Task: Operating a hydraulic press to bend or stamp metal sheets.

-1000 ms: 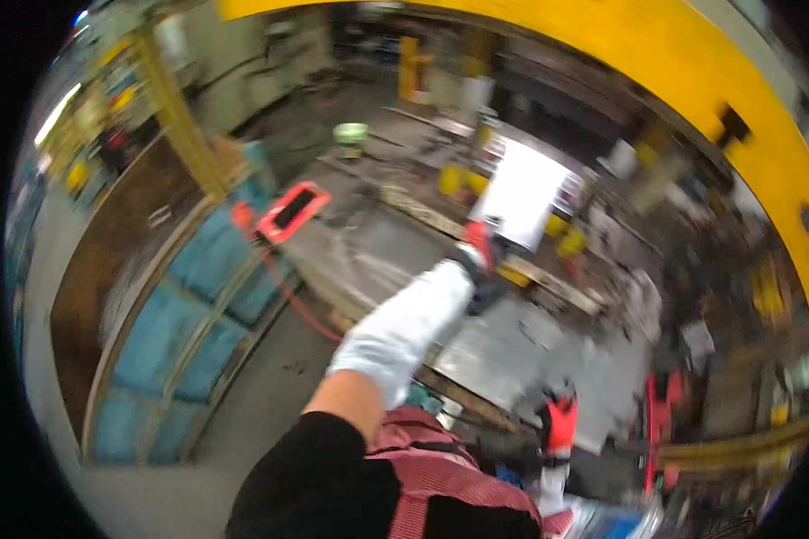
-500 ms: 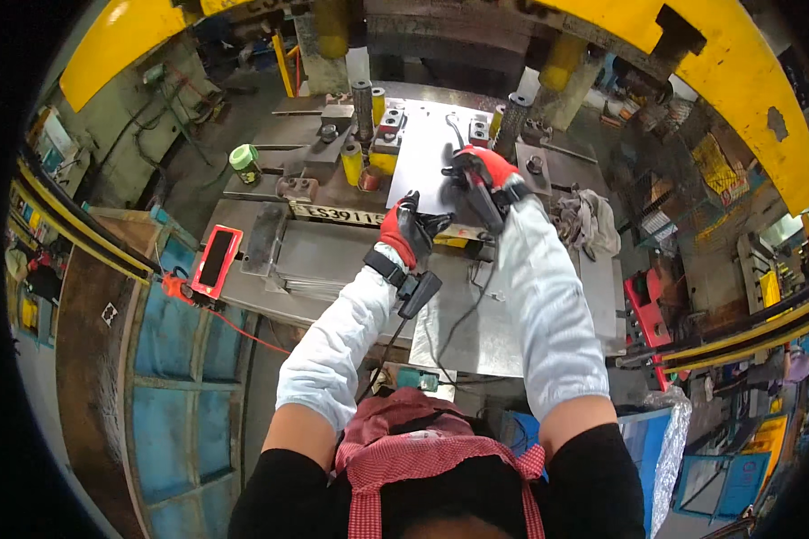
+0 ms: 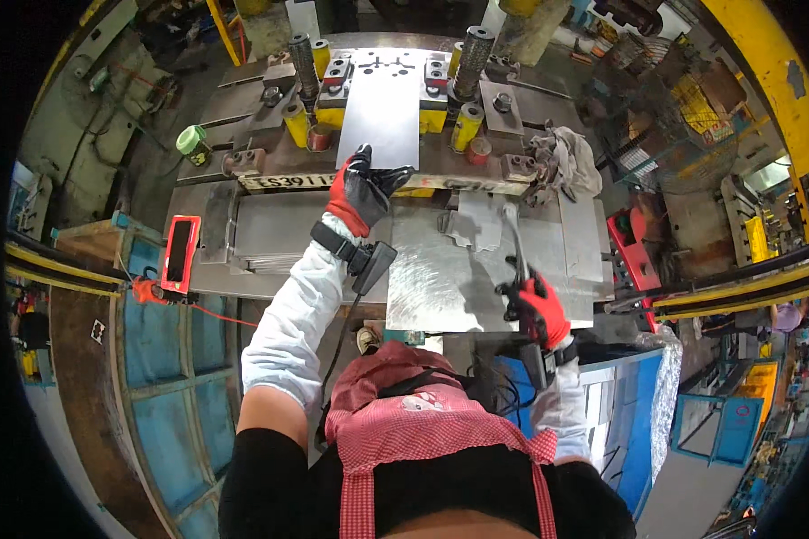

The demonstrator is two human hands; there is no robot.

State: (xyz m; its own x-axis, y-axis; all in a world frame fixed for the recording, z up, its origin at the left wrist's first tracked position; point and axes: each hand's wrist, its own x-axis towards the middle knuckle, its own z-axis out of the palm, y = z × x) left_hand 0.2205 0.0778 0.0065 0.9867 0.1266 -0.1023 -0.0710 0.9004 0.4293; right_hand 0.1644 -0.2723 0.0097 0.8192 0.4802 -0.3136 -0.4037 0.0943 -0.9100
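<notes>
My left hand (image 3: 361,193), in a red and black glove, is closed on the near edge of a pale metal sheet (image 3: 382,117). That sheet reaches back into the press die (image 3: 431,119) between its posts; holes show near its far end. Closer to me on the right, my right hand (image 3: 541,310), gloved alike, is wrapped round a slim metal tool (image 3: 515,234) with a rounded end pointing away from me. Left of the tool, an irregular flat metal piece (image 3: 476,223) lies on the shiny bench plate (image 3: 431,278).
A stack of metal sheets (image 3: 283,229) lies left of my left hand. Farther left are a red-framed phone (image 3: 181,253) and a green-lidded container (image 3: 191,142). A grey rag (image 3: 566,162) lies at the right. Textured guide posts (image 3: 474,63) stand beside the die.
My right hand and its tool have drawn back from over the sheet to the bench's near right. The flat piece now shows on the plate. My left hand stays at the sheet's near edge.
</notes>
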